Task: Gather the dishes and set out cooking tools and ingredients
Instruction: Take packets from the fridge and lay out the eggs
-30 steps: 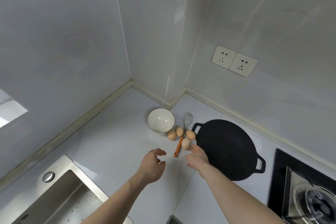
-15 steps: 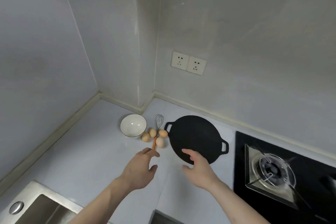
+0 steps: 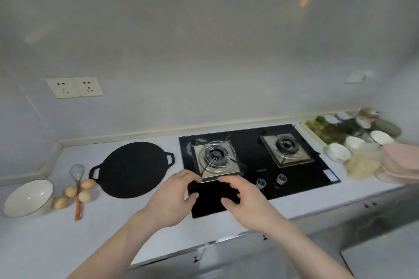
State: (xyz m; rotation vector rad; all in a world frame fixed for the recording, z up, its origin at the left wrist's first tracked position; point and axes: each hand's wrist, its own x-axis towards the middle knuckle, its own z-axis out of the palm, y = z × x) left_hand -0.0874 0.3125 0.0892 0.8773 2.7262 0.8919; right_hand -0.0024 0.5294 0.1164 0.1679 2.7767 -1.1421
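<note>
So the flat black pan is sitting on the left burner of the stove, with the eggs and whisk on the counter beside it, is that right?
Not quite. In the head view the flat black pan sits on the white counter, left of the stove, not on the left burner. The eggs and whisk do lie on the counter beside it.

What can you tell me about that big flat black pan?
The black pan is round, wide and very shallow, almost flat, with a dull dark surface that looks like coated metal. It has two small loop handles, one at its left edge and one at the upper right. Nothing is in it. It lies flat on the pale counter, between the eggs with the whisk on its left and the black gas stove on its right. Neither hand touches it.
</note>
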